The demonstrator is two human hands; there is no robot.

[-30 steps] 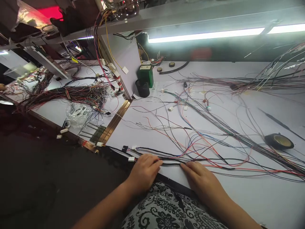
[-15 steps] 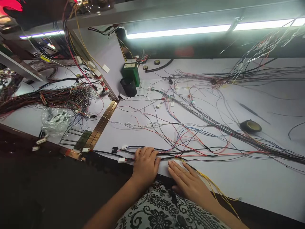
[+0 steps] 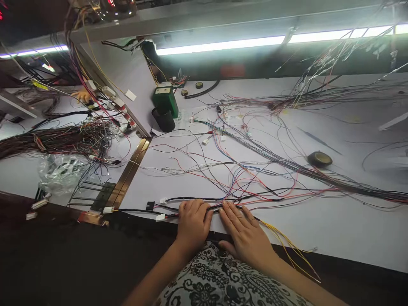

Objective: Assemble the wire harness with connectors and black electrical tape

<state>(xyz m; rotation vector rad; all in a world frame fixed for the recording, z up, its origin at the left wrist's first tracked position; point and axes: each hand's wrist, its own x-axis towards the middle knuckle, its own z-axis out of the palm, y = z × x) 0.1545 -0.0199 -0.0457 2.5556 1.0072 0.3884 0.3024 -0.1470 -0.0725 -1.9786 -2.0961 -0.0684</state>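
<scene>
My left hand (image 3: 193, 219) rests at the front table edge, its fingers curled over the black-sleeved branches of a wire harness (image 3: 188, 199). What lies under the fingers is hidden. To its left, a white connector (image 3: 160, 217), a black connector (image 3: 150, 205) and another white connector (image 3: 163, 200) end these branches. Close by, my right hand (image 3: 245, 231) lies flat with fingers stretched out, their tips on the harness. From beneath it, yellow wires (image 3: 280, 234) run right and hang over the edge. One longer branch ends far left in a white plug (image 3: 109, 210).
Loose wires (image 3: 267, 155) spread across the white table. A tape roll (image 3: 319, 159) lies right; a black cup (image 3: 163, 120) and green box (image 3: 166, 102) stand at the back. Left of the brass-coloured strip (image 3: 129, 172) are a wire bundle (image 3: 63, 140), a plastic bag (image 3: 60, 172) and another person's hand (image 3: 82, 96).
My right hand has moved up and left onto the harness, nearer my left hand, which stays on the cables. The view has shifted slightly. Another person's hand now shows at the far left.
</scene>
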